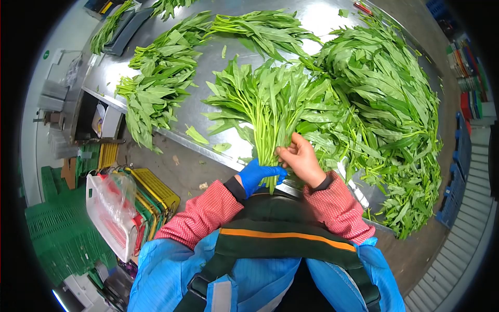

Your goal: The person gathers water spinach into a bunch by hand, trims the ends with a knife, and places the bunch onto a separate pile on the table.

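My left hand (258,176), in a blue glove, is wrapped around the lower stems of a bunch of water spinach (267,112). The bunch stands over the near edge of the metal table, leaves pointing away from me and stem ends poking out below the glove. At the right side of the stems, my bare right hand (301,158) is closed, thumb and fingers pinching the edge of the bunch. A big heap of loose water spinach (382,99) lies to the right, with some of its stalks reaching behind my right hand.
Laid-out bunches (158,86) line the left of the metal table (208,70), and another bunch (260,30) lies at the back. A white-handled tool (356,190) rests by my right forearm. Stacked crates (150,192) stand left on the floor; blue crates (457,171) stand right.
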A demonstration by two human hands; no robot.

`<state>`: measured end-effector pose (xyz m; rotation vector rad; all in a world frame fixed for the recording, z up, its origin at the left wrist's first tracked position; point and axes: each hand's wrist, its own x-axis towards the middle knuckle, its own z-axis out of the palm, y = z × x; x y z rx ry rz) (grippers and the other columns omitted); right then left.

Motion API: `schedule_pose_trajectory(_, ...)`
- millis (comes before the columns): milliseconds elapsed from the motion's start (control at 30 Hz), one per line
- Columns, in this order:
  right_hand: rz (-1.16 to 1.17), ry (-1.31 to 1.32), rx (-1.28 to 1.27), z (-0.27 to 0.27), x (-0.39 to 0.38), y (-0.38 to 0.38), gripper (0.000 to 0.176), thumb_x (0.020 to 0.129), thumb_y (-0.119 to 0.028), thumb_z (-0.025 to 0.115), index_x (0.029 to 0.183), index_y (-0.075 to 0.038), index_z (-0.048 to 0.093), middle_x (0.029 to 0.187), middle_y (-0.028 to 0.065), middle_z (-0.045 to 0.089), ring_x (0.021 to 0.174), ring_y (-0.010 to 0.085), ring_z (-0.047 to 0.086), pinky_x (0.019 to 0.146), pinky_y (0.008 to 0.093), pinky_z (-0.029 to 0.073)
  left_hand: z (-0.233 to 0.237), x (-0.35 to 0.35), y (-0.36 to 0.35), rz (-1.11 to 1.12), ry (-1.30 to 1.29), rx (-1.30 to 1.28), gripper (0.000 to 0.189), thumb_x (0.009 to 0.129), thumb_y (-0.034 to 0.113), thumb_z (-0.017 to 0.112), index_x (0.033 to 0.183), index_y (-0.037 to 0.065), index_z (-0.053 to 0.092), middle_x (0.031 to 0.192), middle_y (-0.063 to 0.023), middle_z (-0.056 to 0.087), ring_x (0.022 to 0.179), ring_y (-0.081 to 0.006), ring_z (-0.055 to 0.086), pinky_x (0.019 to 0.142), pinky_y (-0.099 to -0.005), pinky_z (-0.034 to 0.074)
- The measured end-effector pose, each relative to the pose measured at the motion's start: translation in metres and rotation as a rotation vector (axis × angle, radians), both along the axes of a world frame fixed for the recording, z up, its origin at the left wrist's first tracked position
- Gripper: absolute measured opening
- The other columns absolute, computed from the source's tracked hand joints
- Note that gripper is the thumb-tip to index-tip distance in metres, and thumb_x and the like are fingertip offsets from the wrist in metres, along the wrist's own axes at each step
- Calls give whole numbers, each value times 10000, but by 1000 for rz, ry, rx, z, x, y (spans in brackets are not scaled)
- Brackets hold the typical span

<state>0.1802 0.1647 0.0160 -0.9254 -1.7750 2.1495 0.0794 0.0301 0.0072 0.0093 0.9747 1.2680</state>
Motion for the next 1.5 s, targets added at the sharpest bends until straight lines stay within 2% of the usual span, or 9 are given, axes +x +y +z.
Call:
schedule_pose_trajectory(133, 281, 72, 160, 8, 7, -5, 233, 864, -108, 648, 821, -30, 433, 659, 39, 562, 564, 83, 563, 474, 248, 446, -5, 2, -3, 36, 43, 41, 216, 856, 73, 606, 1065, 31, 568, 880, -78, 602, 796, -191, 619, 712, -313, 515)
schedule_pose_trajectory(400, 601, -18, -561, 39, 5, -8, 139, 888, -78, 604, 987, -2, 541, 738, 71, 624, 532, 124, 593, 453, 242, 463, -12, -20, -4, -557, 117, 84, 135, 856, 58, 579, 977, 2, 598, 964, -162, 659, 915, -232, 659, 652, -288, 532)
schedule_pose_trajectory(500, 591, 35, -560, 65, 21, 13, 188, 880, -108, 620, 929, 15, 487, 699, 93, 605, 507, 128, 580, 425, 240, 448, -9, 0, -1, -9, -76, 7, 166, 869, 76, 600, 1020, 8, 587, 962, -141, 653, 873, -228, 658, 667, -310, 541)
schedule_pose_trajectory(700, 343, 580, -634, 75, 70, 60, 176, 892, -96, 563, 1026, 9, 517, 710, 144, 601, 474, 151, 550, 397, 241, 441, -11, -10, 4, -82, 153, -7, 370, 835, 70, 673, 1172, 34, 525, 922, -101, 637, 799, -178, 629, 670, -318, 524)
schedule_pose_trajectory(767, 175, -230, -53, 70, 67, 72, 315, 872, -249, 638, 1015, 2, 510, 839, 148, 625, 543, 179, 610, 435, 266, 482, -9, -11, 6, -128, 336, 17, 345, 840, 67, 663, 1152, 34, 519, 895, -93, 632, 757, -165, 616, 639, -307, 510)
schedule_pose_trajectory(833, 487, -856, 1434, 48, 74, 51, 349, 819, -265, 675, 995, -8, 518, 933, 166, 632, 580, 233, 636, 465, 316, 506, -11, -11, 6, -212, 576, -102, 307, 837, 119, 657, 1100, 30, 525, 878, -130, 647, 761, -222, 642, 637, -339, 515)
schedule_pose_trajectory(967, 300, -26, 915, 69, 44, 19, 244, 795, -275, 681, 755, -53, 587, 659, 153, 600, 629, 320, 623, 558, 411, 492, -4, -2, 6, -397, 1375, -247, 353, 827, 247, 651, 1069, 29, 514, 904, -194, 650, 820, -355, 644, 687, -427, 504)
schedule_pose_trajectory(1167, 250, -287, 1202, 59, -3, 8, 249, 780, -311, 689, 787, -69, 627, 689, 128, 636, 619, 330, 627, 547, 407, 492, -1, 15, 6, -508, 1676, -236, 316, 811, 184, 605, 1079, 47, 508, 989, -205, 627, 872, -390, 625, 724, -459, 506)
schedule_pose_trajectory(1500, 115, 24, 1213, 28, 13, 3, 66, 821, -109, 590, 817, -51, 558, 649, 124, 593, 579, 286, 600, 517, 374, 472, 25, 19, 21, -560, 1653, -159, 347, 817, 159, 628, 1112, 40, 492, 853, -184, 631, 761, -337, 637, 654, -424, 511)
